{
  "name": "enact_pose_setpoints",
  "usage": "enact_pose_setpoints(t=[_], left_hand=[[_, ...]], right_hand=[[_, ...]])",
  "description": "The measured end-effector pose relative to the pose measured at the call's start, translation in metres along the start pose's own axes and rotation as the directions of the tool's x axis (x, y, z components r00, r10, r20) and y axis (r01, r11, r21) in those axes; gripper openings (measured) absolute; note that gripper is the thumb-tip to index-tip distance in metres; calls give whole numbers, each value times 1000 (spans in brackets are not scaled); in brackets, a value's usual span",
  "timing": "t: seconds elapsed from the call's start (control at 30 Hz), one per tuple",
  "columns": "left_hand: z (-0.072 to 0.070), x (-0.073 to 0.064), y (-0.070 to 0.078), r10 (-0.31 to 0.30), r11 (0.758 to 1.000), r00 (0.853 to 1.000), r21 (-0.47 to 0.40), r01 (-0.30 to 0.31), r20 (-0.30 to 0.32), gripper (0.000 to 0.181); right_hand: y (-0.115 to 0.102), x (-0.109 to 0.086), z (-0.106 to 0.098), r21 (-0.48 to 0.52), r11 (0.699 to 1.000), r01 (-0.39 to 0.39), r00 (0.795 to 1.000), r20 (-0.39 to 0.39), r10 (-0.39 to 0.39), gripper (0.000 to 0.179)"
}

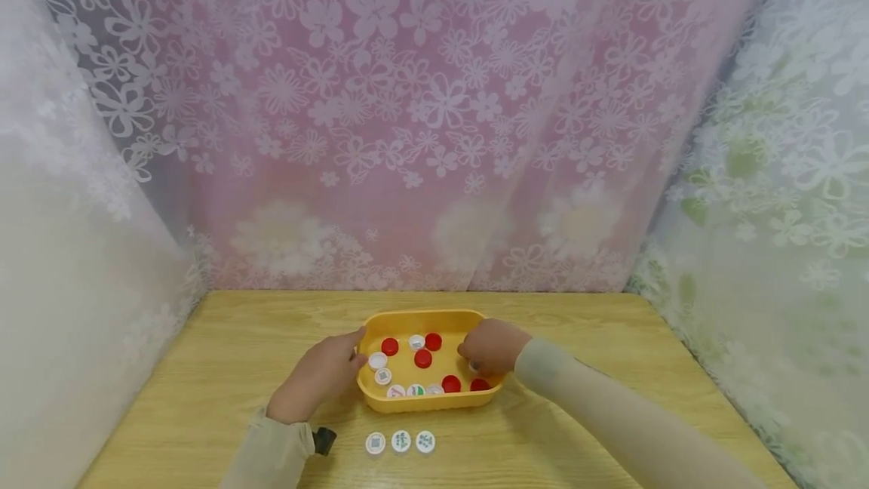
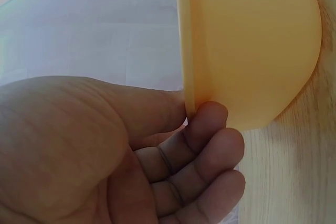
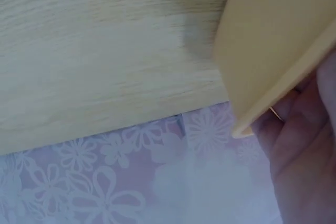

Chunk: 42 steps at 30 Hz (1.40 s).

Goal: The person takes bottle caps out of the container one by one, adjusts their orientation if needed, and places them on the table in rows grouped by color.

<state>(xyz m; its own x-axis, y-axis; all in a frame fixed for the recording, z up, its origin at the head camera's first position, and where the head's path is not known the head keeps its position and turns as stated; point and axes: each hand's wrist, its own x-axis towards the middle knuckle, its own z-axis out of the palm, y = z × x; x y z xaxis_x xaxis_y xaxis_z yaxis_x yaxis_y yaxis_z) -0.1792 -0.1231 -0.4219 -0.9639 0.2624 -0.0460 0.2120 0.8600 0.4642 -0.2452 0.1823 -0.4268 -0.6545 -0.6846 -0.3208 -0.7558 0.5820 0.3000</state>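
Note:
In the head view a yellow plastic tray (image 1: 428,401) stands on the table, holding red bottle caps (image 1: 423,358) and white bottle caps (image 1: 378,361). My left hand (image 1: 324,376) pinches its left rim; in the left wrist view the thumb lies on one side of the tray wall (image 2: 257,40) and the curled fingers (image 2: 220,153) on the other. My right hand (image 1: 495,345) reaches over the right rim, fingers bent down inside. A white cap (image 1: 474,367) shows right at its fingertips; I cannot tell whether they grip it. In the right wrist view the tray wall hides the fingertips.
Three white caps with printed tops stand in a row in front of the tray: one with a square code (image 1: 376,443) and two with green patterns (image 1: 413,441). The wooden table (image 1: 258,353) backs onto a pink floral curtain (image 1: 407,134); pale floral sheets hang at both sides.

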Motion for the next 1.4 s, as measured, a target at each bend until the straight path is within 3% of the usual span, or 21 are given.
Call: enact_pose_setpoints(t=[0.2, 0.53, 0.77, 1.4], left_hand=[[-1, 1, 2, 16, 1000, 1000, -6, -16, -21, 56], [-2, 0, 2, 11, 1000, 1000, 1, -11, -11, 57], [-1, 0, 0, -16, 1000, 1000, -17, 16, 5, 57], [0, 3, -3, -5, 1000, 1000, -25, 6, 4, 58]], right_hand=[[-3, 1, -8, 32, 999, -38, 999, -6, 38, 29], [-9, 2, -10, 100, 991, -87, 996, -4, 88, 25], [-10, 5, -6, 97, 989, -108, 994, -6, 109, 21], [-7, 13, -8, 148, 978, -145, 989, -13, 149, 15]])
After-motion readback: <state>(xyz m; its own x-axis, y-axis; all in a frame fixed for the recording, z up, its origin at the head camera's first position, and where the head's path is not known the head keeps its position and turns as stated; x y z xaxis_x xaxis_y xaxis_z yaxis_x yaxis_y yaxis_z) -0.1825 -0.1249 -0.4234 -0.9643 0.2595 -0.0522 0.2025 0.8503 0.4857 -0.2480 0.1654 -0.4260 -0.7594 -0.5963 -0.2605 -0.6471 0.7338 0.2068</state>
